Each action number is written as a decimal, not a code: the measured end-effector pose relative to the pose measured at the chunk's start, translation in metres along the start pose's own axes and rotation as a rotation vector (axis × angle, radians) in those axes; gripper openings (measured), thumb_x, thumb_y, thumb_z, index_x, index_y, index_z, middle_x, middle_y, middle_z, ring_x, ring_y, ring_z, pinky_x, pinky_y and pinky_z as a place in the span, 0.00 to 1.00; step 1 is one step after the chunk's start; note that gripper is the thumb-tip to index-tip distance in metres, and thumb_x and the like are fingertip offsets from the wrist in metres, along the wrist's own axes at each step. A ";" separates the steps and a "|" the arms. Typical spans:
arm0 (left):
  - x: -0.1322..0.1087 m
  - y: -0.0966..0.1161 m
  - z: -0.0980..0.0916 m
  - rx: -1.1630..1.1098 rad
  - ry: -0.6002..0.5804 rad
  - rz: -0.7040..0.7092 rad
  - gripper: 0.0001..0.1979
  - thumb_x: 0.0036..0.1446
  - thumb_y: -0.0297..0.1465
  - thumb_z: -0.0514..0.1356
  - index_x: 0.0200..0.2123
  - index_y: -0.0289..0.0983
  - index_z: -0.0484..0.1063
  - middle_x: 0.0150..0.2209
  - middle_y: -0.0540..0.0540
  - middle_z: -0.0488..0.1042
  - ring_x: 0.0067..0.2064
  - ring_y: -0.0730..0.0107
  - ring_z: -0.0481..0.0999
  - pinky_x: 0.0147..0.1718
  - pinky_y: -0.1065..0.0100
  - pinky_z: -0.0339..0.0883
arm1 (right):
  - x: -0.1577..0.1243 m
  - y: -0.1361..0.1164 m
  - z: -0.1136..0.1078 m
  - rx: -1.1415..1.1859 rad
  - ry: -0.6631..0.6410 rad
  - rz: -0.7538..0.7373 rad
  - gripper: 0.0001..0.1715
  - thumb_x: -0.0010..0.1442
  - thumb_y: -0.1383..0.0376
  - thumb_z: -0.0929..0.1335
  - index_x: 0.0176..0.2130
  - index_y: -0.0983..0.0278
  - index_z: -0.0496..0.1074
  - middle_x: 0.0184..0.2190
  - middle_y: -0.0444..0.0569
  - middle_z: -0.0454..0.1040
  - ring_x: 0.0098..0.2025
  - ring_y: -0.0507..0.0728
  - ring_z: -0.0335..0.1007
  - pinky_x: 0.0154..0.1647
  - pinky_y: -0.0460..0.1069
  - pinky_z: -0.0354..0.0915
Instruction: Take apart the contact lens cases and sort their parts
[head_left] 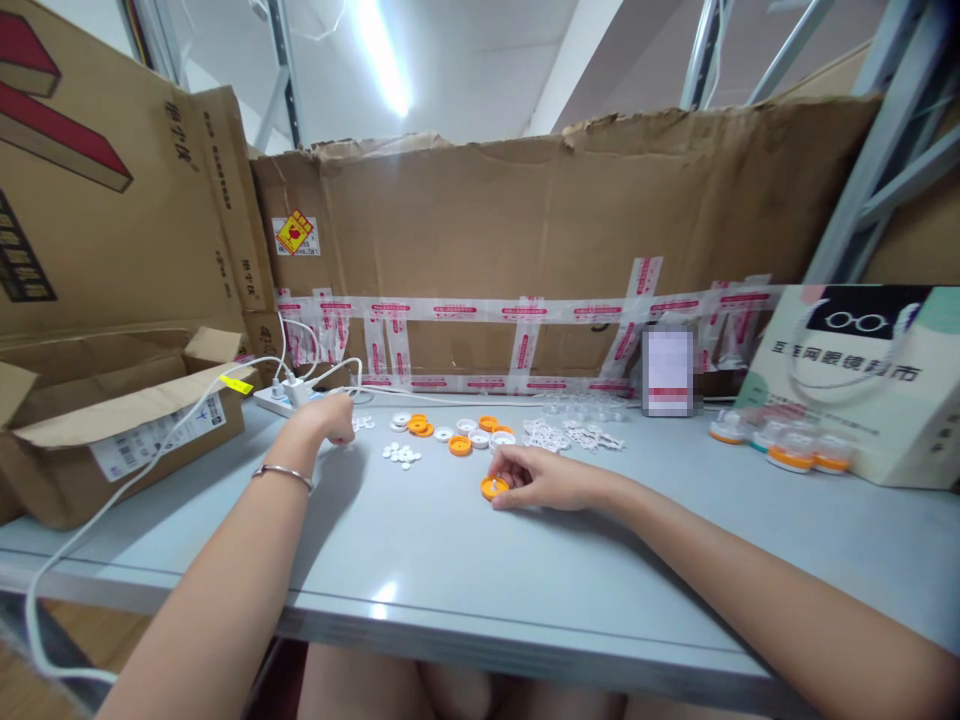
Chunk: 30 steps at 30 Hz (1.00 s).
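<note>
My right hand (541, 478) rests on the grey table (420, 570), fingers pinched on a small orange cap (492, 488). My left hand (334, 418) reaches forward to the far left of the parts, fingers curled down near small white discs (363, 424); what it holds, if anything, is hidden. A bracelet sits on that wrist. Between the hands lie several orange caps (460, 445), white caps (478, 438) and a cluster of white discs (401, 455). Flat white ring pieces (570, 435) lie behind my right hand.
A white power strip (283, 398) with a cable trailing off the table's left edge. An open cardboard box (112, 430) at left. A taped cardboard wall (525, 270) behind. Assembled orange-and-clear cases (787, 450) and a printed paper bag (870, 380) at right.
</note>
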<state>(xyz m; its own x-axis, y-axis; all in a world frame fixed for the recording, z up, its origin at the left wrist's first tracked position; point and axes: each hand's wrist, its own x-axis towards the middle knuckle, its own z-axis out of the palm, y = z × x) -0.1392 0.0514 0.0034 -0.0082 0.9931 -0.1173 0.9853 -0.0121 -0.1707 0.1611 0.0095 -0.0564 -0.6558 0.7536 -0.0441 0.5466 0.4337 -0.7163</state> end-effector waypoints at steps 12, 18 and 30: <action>-0.026 0.070 -0.004 -0.438 0.400 0.645 0.08 0.50 0.29 0.52 0.29 0.34 0.71 0.30 0.47 0.72 0.32 0.73 0.69 0.31 0.74 0.60 | -0.001 -0.001 -0.004 0.076 0.019 -0.033 0.21 0.45 0.56 0.69 0.37 0.64 0.64 0.27 0.43 0.66 0.30 0.51 0.60 0.30 0.46 0.57; -0.042 0.109 0.011 -0.682 0.301 1.083 0.09 0.51 0.32 0.57 0.36 0.35 0.71 0.35 0.46 0.71 0.35 0.75 0.68 0.34 0.73 0.62 | 0.001 -0.002 -0.005 0.202 0.080 -0.095 0.18 0.47 0.59 0.68 0.37 0.65 0.63 0.31 0.47 0.71 0.34 0.53 0.66 0.35 0.48 0.59; -0.037 0.108 0.013 -0.687 0.391 1.068 0.05 0.52 0.28 0.56 0.30 0.35 0.71 0.31 0.48 0.71 0.33 0.76 0.69 0.34 0.73 0.62 | 0.009 -0.003 -0.001 0.421 0.245 -0.110 0.19 0.43 0.61 0.71 0.36 0.66 0.67 0.32 0.47 0.72 0.33 0.51 0.68 0.38 0.48 0.62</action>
<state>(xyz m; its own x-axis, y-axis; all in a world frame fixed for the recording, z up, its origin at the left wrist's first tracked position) -0.0350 0.0116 -0.0238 0.7539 0.5026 0.4231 0.3637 -0.8556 0.3684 0.1541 0.0160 -0.0539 -0.5283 0.8305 0.1764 0.1905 0.3185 -0.9286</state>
